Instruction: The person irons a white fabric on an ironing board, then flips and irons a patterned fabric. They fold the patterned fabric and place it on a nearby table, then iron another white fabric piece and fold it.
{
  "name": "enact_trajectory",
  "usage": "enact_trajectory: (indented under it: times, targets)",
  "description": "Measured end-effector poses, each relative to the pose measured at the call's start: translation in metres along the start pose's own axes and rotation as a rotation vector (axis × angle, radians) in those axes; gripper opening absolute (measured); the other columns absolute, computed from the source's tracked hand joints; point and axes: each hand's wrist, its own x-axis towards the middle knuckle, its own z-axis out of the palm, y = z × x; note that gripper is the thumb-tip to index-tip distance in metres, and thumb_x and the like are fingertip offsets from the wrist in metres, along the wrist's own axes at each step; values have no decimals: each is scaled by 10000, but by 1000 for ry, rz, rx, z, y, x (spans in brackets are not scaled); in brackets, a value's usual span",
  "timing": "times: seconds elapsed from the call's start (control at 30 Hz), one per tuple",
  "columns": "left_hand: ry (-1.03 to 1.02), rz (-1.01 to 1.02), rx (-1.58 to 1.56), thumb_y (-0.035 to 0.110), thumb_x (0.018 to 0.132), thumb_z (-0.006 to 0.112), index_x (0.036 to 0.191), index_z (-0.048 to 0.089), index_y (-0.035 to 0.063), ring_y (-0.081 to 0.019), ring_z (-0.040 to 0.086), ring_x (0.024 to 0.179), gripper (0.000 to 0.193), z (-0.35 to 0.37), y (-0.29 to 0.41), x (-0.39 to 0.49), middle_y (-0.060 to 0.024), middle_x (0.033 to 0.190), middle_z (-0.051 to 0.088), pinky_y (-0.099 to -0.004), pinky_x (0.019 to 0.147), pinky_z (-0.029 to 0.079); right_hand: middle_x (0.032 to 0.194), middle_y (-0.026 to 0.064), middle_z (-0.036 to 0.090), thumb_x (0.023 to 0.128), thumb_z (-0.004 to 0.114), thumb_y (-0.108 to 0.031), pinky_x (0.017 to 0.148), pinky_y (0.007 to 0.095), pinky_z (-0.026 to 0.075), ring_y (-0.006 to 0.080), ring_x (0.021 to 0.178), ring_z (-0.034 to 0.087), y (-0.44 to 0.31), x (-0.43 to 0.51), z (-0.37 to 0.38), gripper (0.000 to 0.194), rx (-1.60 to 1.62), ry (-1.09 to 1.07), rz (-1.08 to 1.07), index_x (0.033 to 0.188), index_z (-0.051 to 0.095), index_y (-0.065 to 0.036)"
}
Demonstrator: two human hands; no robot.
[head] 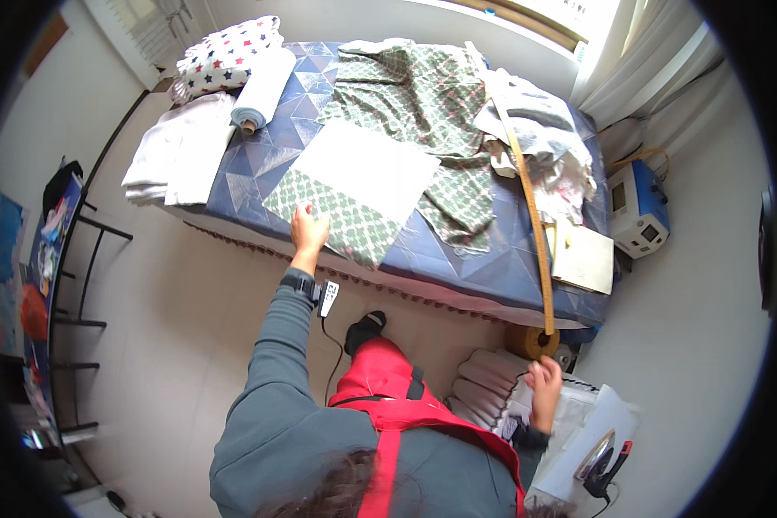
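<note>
My left hand (309, 228) touches a flat piece of green patterned fabric (353, 217) near the front edge of the bed; whether the fingers pinch it is hard to see. A white sheet (369, 165) covers the far part of that piece. Behind it lies a larger rumpled length of the same green fabric (421, 97). My right hand (545, 392) hangs in the air past the bed's front right corner, fingers loosely bent and somewhat apart, with nothing visible in it. Below it is a white padded surface (489, 382).
A long wooden ruler (524, 188) crosses the blue bed cover (450, 269) and overhangs its front edge. An iron (599, 460) rests at lower right. Also about are a white roll (265, 84), folded white cloth (188, 149), a star-print bundle (230, 55) and a blue-and-white machine (641, 207).
</note>
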Motion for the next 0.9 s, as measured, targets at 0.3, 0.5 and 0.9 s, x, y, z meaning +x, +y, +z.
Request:
enact_trajectory:
  times: [0.3,0.5,0.9]
  targets:
    - [-128,-35,256,403,669,841,1290,563,6,-375,565,1232,788,38,-2,193,-218,1284,611,-446,1055,448,1112,149,648,907,743,-216,789,275,531,166,921,652,-30,142,347,602,-172,-459,126,1345,458,84]
    - [-334,-71,268,405,627,904,1215,599,-20,-294,667,1022,787,46,-25,228,-178,1147,674,-386,893,531,1081,126,680,837,785,-191,783,277,475,156,951,615,-21,167,434,575,-115,-237,138,1270,549,103]
    - [-716,-124,-189,295,765,877,1255,560,-14,-174,613,1045,660,28,-4,166,-109,1127,646,-282,864,479,1009,31,692,893,770,-149,791,295,538,131,889,658,-84,145,342,297,333,-627,114,1129,661,-6]
